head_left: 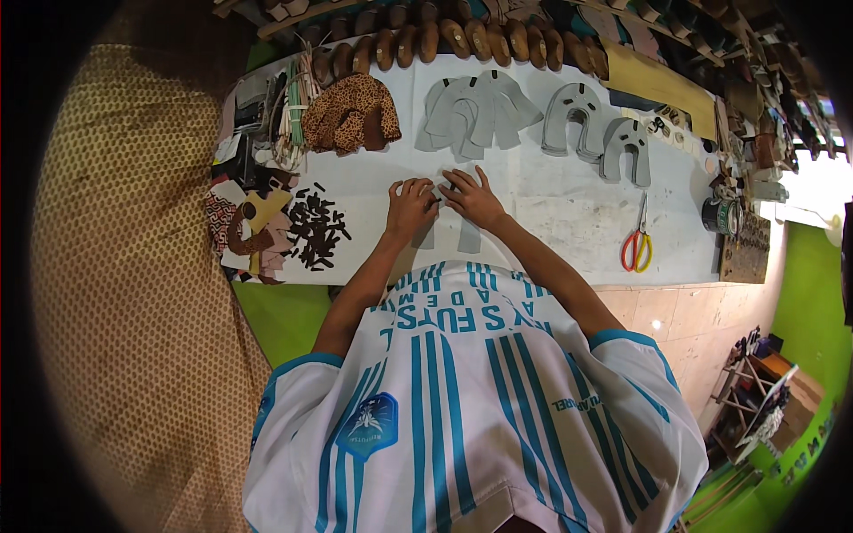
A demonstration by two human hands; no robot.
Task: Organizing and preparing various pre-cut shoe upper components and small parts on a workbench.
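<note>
A grey U-shaped shoe-upper piece lies on the white table near its front edge, its two legs pointing toward me. My left hand grips its left side with bent fingers, the thumb near a small dark spot. Over the right side lies my right hand, fingers stretched and spread on the piece. Both hands hide most of its curved top. Small black strips form a pile to the left. Beyond my hands, grey pieces are fanned out, and further right sit two stacks of grey U-shaped pieces with dark marks.
Leopard-print pieces lie at the far left, by a bundle of thin sticks. Fabric scraps crowd the left edge. Scissors with red and yellow handles and a can are on the right. Brown shoe lasts line the back.
</note>
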